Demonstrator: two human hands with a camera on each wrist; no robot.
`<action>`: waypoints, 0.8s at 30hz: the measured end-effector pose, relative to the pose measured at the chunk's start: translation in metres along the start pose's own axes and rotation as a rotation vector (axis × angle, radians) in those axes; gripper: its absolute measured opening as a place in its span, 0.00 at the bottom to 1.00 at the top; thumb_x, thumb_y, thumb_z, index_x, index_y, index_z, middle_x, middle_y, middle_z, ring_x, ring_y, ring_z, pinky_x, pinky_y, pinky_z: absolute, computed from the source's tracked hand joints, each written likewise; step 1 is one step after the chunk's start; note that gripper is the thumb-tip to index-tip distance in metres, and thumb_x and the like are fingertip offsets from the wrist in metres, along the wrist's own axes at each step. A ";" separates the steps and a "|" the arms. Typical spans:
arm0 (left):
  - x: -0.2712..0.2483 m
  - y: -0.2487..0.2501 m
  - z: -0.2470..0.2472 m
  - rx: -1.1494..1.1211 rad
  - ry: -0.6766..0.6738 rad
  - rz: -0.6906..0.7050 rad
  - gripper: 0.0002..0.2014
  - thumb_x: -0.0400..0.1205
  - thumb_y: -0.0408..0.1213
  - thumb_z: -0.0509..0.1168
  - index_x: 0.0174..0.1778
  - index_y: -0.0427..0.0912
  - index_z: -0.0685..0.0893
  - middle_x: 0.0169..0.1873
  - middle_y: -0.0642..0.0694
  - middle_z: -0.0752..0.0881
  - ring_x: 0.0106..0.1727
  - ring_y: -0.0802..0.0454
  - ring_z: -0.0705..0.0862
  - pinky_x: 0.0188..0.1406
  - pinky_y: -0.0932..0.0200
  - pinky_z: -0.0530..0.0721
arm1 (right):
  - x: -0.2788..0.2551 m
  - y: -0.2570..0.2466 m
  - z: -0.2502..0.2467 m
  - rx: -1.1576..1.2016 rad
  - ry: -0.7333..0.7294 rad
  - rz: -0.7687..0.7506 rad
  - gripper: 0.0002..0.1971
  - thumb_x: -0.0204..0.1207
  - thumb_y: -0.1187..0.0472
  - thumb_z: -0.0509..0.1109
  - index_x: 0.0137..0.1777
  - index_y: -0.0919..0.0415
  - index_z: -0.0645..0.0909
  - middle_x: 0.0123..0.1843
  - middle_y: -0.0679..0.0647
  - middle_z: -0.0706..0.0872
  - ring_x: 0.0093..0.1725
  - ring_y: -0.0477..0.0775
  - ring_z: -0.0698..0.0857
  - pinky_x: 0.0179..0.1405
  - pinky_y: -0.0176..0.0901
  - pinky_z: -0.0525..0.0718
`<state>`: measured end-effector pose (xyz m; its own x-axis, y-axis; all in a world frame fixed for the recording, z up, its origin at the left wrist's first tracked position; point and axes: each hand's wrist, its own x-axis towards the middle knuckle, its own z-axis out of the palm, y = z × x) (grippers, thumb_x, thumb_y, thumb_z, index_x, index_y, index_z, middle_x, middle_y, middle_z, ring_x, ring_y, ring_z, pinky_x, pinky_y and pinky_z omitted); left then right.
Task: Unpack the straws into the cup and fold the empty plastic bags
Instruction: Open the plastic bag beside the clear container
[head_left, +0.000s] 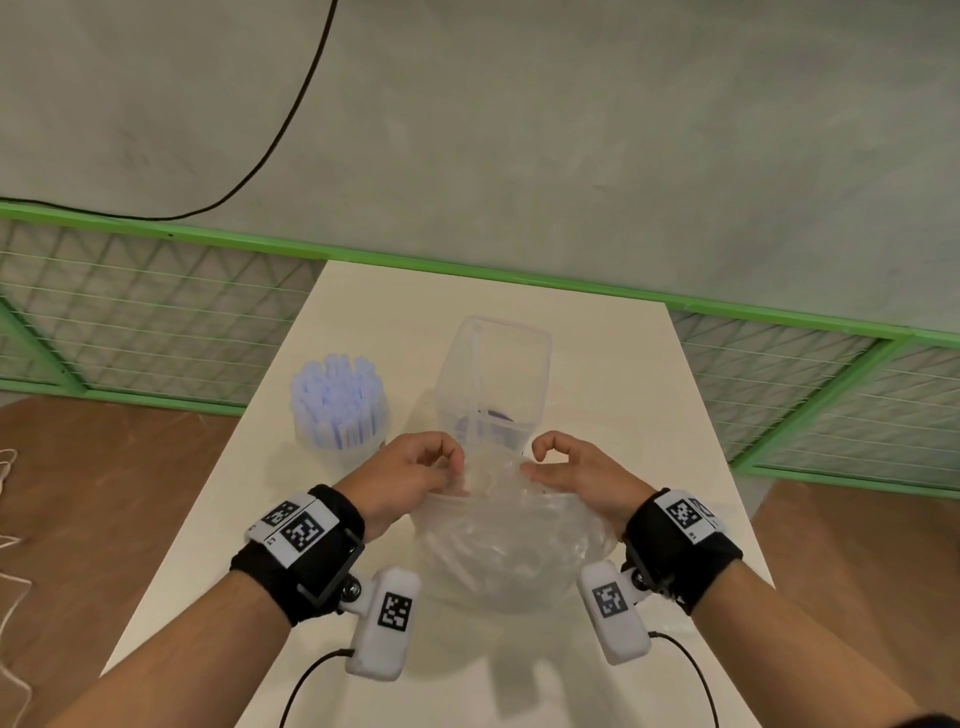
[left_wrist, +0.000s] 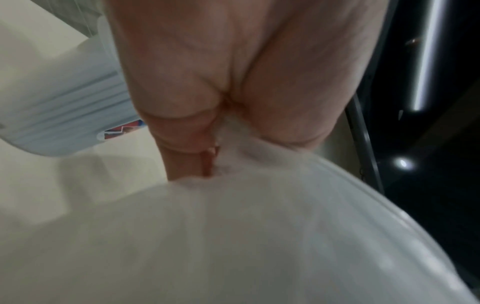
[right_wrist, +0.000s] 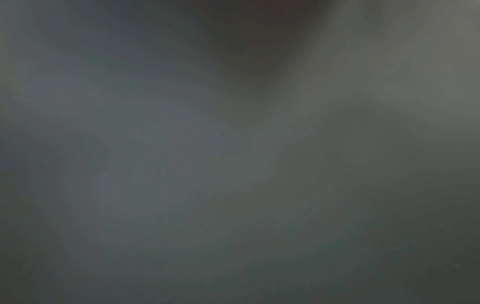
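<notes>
Here: my left hand (head_left: 410, 475) and right hand (head_left: 576, 470), fingers curled, each pinch the top of a crumpled clear plastic bag (head_left: 511, 551) resting on the white bench (head_left: 649, 415). Behind it lies a second clear bag (head_left: 493, 384). Far left stands the cup (head_left: 340, 449), packed with pale blue straws (head_left: 337, 400). Right wrist view is a dark blur.

Set against a grey wall (head_left: 571, 130): white table (head_left: 649, 405), green wire-mesh fence (head_left: 156, 306), black cable (head_left: 291, 119), brown floor (head_left: 104, 493).
</notes>
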<state>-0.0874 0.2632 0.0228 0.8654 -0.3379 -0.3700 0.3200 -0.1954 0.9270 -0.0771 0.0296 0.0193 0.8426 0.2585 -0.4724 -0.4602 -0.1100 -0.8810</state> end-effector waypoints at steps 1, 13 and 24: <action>0.001 0.001 -0.001 0.028 -0.003 -0.008 0.11 0.81 0.19 0.62 0.41 0.39 0.80 0.39 0.45 0.85 0.40 0.56 0.84 0.39 0.66 0.79 | 0.000 0.000 0.000 -0.005 -0.012 -0.019 0.10 0.80 0.69 0.71 0.41 0.58 0.74 0.36 0.55 0.84 0.30 0.47 0.83 0.31 0.35 0.81; 0.009 0.001 0.002 0.081 -0.036 -0.002 0.19 0.78 0.19 0.53 0.47 0.50 0.78 0.44 0.38 0.86 0.40 0.50 0.85 0.51 0.55 0.78 | 0.007 0.009 0.008 -0.006 -0.109 -0.120 0.14 0.78 0.59 0.71 0.62 0.51 0.88 0.50 0.67 0.79 0.51 0.60 0.73 0.57 0.55 0.72; 0.020 -0.010 0.000 0.183 -0.005 -0.078 0.20 0.81 0.20 0.54 0.32 0.42 0.84 0.38 0.44 0.85 0.46 0.47 0.80 0.39 0.64 0.77 | 0.007 0.002 -0.007 -0.164 -0.037 -0.052 0.14 0.82 0.74 0.63 0.51 0.59 0.90 0.47 0.45 0.92 0.49 0.46 0.87 0.45 0.31 0.82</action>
<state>-0.0731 0.2579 0.0057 0.8385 -0.3200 -0.4410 0.3101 -0.3852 0.8692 -0.0704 0.0241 0.0143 0.8520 0.3023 -0.4275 -0.3621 -0.2497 -0.8981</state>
